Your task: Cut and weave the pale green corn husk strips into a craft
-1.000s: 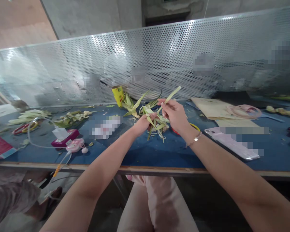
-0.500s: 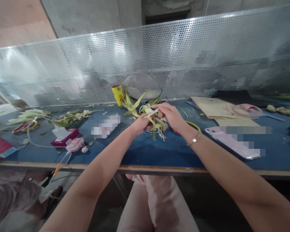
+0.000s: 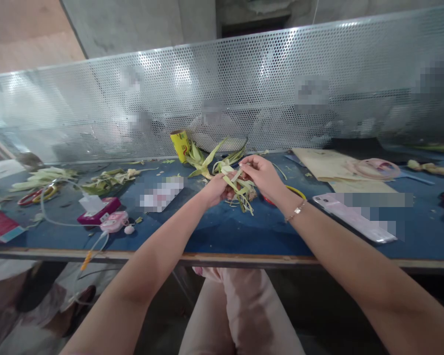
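The left hand (image 3: 219, 190) is closing its fingers round a bundle of husk strips (image 3: 244, 193), which is hanging loose and ragged between the two hands, just above the table (image 3: 214, 241). The right hand (image 3: 261, 172) is pinching one pale strip (image 3: 236, 175) of this bundle between the thumb and the fingers; how firmly it is gripping, I cannot tell. On the right wrist a thin bracelet (image 3: 296, 211) is shining, and just beside this wrist a yellow loop (image 3: 299, 192) is showing, partly hidden by the hand. Just beyond the left hand, leafy husks (image 3: 206, 165) are spreading on the table, and behind them a yellow tube (image 3: 180, 146) is standing a little tilted. To the left of the left hand a blurred flat object (image 3: 163, 195) is lying. To the right of the right hand a pinkish phone (image 3: 350, 214) is lying, and farther beyond it a pink ring (image 3: 387, 169) is resting on brown paper (image 3: 316, 166). Well to the left of the left hand, a pink case (image 3: 113, 222) is touching a purple block (image 3: 107, 204). Farthest from both hands, a perforated metal screen (image 3: 240, 74) is running across the back
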`<control>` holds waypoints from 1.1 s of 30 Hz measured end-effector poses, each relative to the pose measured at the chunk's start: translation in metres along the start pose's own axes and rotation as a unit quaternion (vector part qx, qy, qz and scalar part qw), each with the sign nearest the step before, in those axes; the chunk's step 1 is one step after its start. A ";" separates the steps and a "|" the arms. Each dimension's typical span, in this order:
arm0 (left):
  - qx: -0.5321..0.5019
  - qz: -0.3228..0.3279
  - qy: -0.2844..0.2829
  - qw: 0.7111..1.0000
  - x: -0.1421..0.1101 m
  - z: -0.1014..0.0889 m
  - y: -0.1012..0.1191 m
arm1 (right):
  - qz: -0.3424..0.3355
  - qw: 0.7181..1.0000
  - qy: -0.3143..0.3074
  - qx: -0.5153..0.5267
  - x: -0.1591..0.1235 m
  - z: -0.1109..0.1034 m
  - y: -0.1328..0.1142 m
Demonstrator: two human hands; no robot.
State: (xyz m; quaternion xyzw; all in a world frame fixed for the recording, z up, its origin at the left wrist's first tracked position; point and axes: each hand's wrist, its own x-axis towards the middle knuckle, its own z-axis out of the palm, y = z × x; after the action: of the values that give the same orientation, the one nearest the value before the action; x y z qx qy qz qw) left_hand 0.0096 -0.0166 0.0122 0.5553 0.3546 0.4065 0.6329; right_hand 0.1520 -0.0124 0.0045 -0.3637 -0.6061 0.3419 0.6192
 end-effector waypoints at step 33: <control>0.014 0.072 0.065 0.995 0.008 -0.003 -0.008 | -0.212 0.934 -0.093 -0.273 -0.013 0.006 -0.005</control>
State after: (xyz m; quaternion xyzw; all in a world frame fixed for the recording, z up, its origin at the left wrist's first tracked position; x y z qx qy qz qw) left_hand 0.0117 -0.0085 0.0036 0.5604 0.3599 0.4816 0.5697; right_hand 0.1460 -0.0262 0.0026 -0.3485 -0.7941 0.0560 0.4948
